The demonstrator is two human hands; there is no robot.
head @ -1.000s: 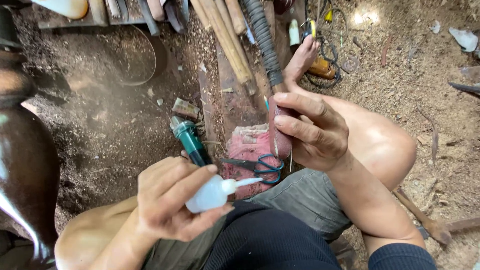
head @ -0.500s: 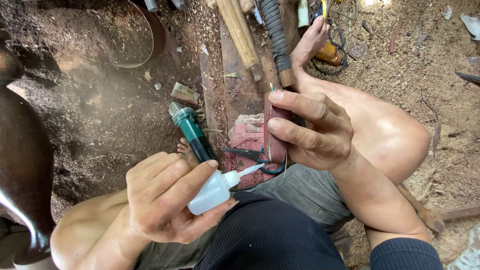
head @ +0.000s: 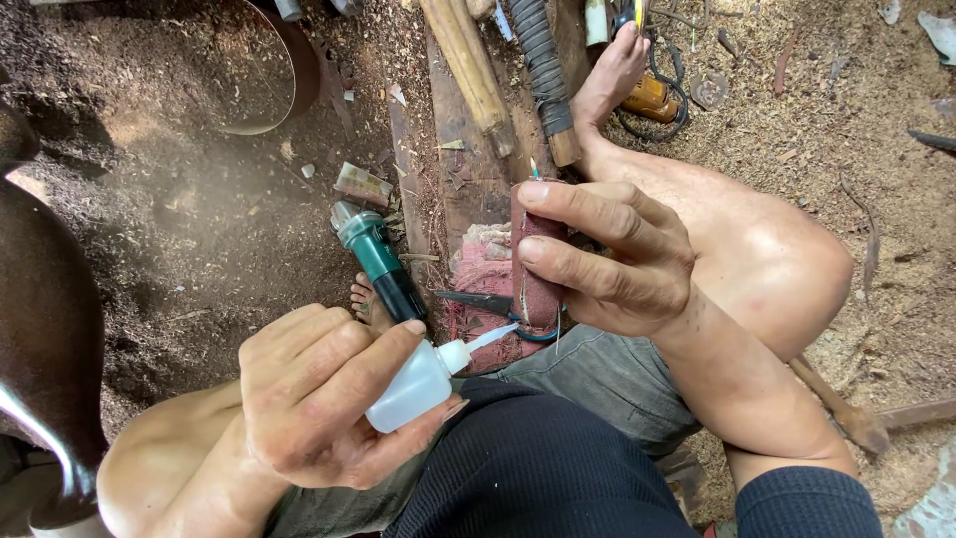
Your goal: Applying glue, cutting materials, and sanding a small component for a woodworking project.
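The left hand (head: 319, 399) is wrapped around a small translucent squeeze bottle (head: 410, 386), thumb and fingers pressed on its body, with the white nozzle (head: 488, 339) pointing up and to the right. The right hand (head: 617, 259) grips a narrow dark reddish wooden piece (head: 538, 261) upright, fingers curled over its front face, and the nozzle tip sits just at the lower end of that piece, along a thin pale line that may be a crack or a seam — I cannot tell which. By the look of it, the step in hand is laying a bead of glue into that line; the next move would call for a light squeeze and a steady draw of the tip along it, while the other hand keeps the piece from turning. Both are held above the lap, over a pink cloth (head: 483, 274) on the ground. Counted: one bottle, one wooden piece, one pair of scissors (head: 488, 301) lying on the cloth, one green-bodied power tool (head: 378, 261) just beside it on the sawdust floor (head: 179, 219), two pale wooden handles (head: 473, 70) and one ribbed dark hose (head: 538, 60) at the top — and a large dark rounded vessel (head: 45, 339) at the left edge
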